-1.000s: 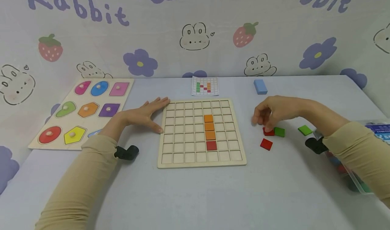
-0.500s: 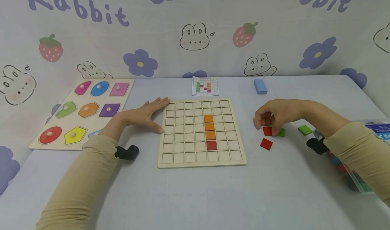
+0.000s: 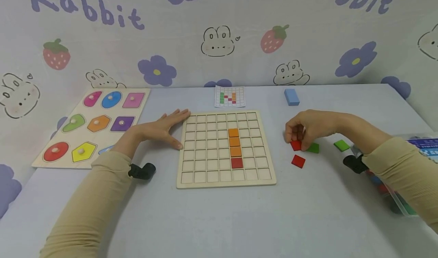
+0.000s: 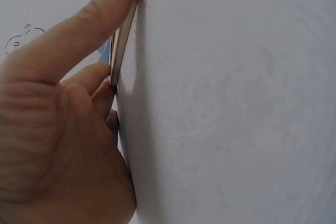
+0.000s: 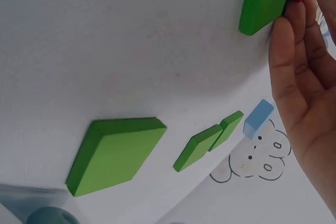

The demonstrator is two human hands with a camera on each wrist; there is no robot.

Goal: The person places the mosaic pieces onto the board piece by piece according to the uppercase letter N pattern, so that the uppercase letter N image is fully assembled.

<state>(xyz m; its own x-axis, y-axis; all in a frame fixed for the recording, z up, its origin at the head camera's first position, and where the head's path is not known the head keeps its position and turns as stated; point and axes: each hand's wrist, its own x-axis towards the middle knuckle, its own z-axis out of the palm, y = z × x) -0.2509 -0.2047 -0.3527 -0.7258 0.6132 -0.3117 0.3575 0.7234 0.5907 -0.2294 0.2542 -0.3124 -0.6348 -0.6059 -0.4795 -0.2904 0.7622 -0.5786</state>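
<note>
My left hand (image 3: 162,129) lies spread along the left side of a wooden grid board (image 3: 212,177). Its thumb and fingertips touch the board's edge, with the thumb also seen at that edge in the left wrist view. On the board, several orange tiles (image 3: 234,141) stand in a column above one red square tile (image 3: 237,163). To the right of the board, my right hand (image 3: 316,125) pinches a red tile (image 3: 295,145) between thumb and fingers, low at the table. A green tile (image 3: 313,148) lies right beside the thumb, and a second loose red tile (image 3: 298,161) lies nearer me.
A pattern card (image 3: 230,97) and a blue block (image 3: 292,97) lie behind the board. Another green tile (image 3: 341,145) and more green tiles (image 5: 198,148) lie near the right arm. A knob puzzle (image 3: 92,127) is at left, a clear plastic box (image 3: 402,201) at right.
My right hand moved slightly right toward the green tile, then back left, and the red tile shifted a little left with its fingers. The left hand stays at the board.
</note>
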